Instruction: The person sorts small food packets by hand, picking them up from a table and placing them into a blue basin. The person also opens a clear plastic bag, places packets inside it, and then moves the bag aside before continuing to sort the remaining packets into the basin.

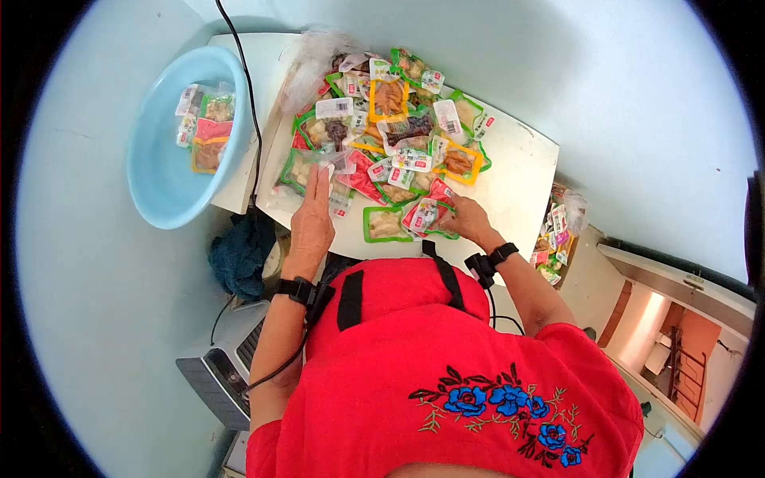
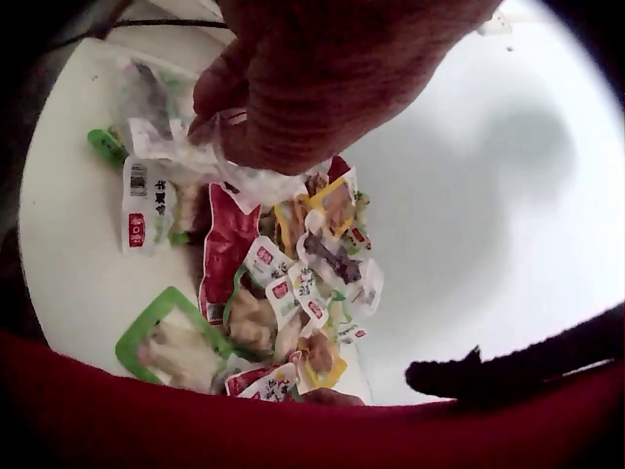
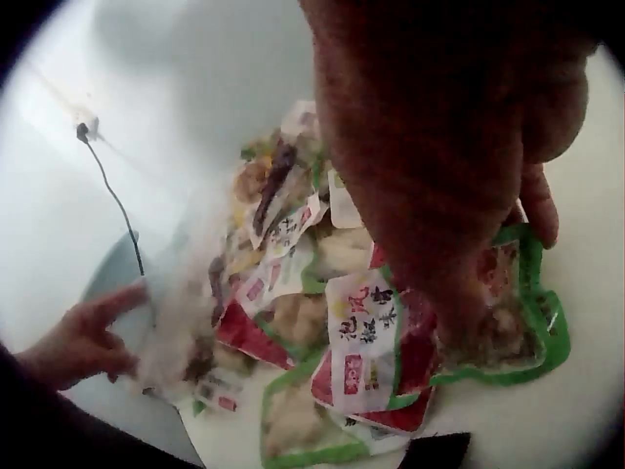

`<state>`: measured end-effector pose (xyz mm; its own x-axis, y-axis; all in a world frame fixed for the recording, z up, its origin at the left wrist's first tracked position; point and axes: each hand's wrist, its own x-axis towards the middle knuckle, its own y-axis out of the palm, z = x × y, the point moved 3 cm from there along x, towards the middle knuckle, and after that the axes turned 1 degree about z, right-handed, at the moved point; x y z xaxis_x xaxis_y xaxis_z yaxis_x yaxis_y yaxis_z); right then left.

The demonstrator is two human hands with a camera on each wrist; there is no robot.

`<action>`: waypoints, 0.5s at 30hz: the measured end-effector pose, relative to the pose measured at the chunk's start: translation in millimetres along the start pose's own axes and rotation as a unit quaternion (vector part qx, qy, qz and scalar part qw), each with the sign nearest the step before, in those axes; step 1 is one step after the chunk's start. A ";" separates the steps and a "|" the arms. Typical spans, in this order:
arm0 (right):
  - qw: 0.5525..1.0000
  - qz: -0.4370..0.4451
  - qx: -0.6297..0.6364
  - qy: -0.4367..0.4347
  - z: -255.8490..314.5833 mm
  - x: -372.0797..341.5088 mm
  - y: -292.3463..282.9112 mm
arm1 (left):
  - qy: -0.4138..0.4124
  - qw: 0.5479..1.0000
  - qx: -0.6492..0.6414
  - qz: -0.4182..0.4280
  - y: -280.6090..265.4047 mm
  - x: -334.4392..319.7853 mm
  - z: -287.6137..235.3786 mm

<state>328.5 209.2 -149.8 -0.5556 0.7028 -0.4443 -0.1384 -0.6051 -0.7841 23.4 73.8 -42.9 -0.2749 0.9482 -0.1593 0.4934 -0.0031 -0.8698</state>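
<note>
A heap of vacuum-sealed food packets (image 1: 388,99) covers much of the white table. At its left side my left hand (image 1: 312,223) pinches a clear plastic packet (image 2: 146,98), dark bits showing inside; its index finger points away from me. My right hand (image 1: 472,221), at the near right of the heap, grips a green-edged packet (image 3: 547,357), thumb by its edge and fingertips mostly hidden behind the hand. Beside those fingers lie a red and white packet (image 3: 356,342) and a flat green-framed packet (image 1: 385,225) of pale food.
A light blue basin (image 1: 147,171) with a few packets inside stands left of the table (image 1: 522,163). A black cable (image 1: 253,119) runs between them. More packets fill a box (image 1: 554,239) at the right. A grey appliance (image 1: 227,366) stands at lower left.
</note>
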 end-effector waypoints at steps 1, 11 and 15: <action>1.000 0.009 -0.019 -0.002 -3.3 -2.1 -2.6 | 0.002 1.000 -0.001 -0.002 -0.5 -0.3 -0.8; 0.983 -0.109 -0.037 -0.144 20.2 -10.2 -32.2 | 0.000 1.000 0.000 -0.005 0.6 1.4 -2.6; 0.954 -0.012 -0.066 -0.293 70.4 6.7 -8.3 | -0.002 1.000 0.009 -0.007 0.4 2.7 -2.7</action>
<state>268.2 192.6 -115.8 -0.9219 0.3623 -0.1370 -0.0743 -0.5126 -0.8554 25.0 77.2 -42.5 -0.2850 0.9470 -0.1481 0.4747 0.0053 -0.8801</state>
